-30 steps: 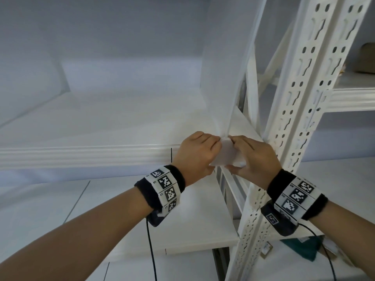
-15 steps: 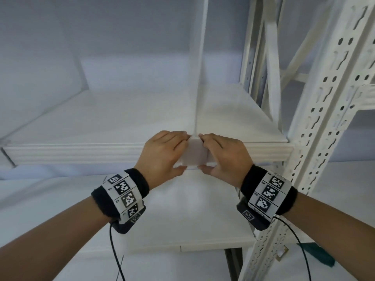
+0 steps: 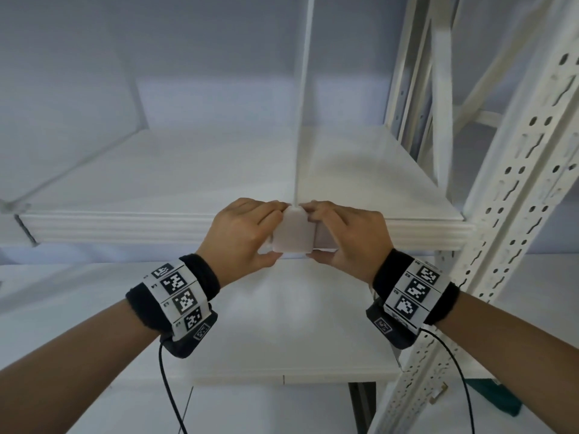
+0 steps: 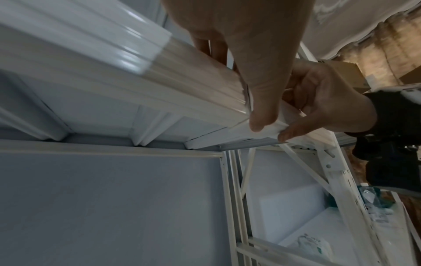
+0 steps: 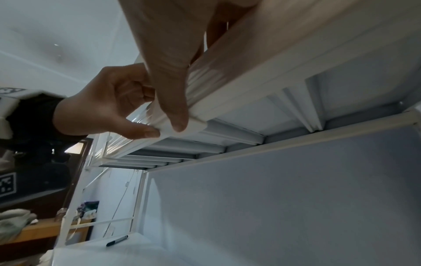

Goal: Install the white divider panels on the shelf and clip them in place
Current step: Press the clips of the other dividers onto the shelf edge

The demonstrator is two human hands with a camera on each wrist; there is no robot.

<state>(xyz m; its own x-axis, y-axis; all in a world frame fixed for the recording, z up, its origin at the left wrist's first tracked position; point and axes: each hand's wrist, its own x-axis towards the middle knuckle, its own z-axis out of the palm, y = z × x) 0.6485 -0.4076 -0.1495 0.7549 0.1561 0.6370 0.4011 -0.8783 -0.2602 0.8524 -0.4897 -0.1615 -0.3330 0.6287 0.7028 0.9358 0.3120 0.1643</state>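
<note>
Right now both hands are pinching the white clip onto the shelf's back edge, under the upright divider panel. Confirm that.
Wrong edge. The left hand and right hand pinch the white clip onto the shelf's front edge, below the upright divider panel; the head view shows it.

White shelf [image 3: 219,228], white divider [image 3: 302,89], milky-white clip [image 3: 293,234]; black wristbands [image 3: 416,296] carrying black-and-white checkered tags, and cream uprights [image 3: 513,195].

No legible text, brand or number noted; only black-and-white square code markers on the left wristband [image 3: 178,297] and right wristband [image 3: 415,289], their small print unreadable.
</note>
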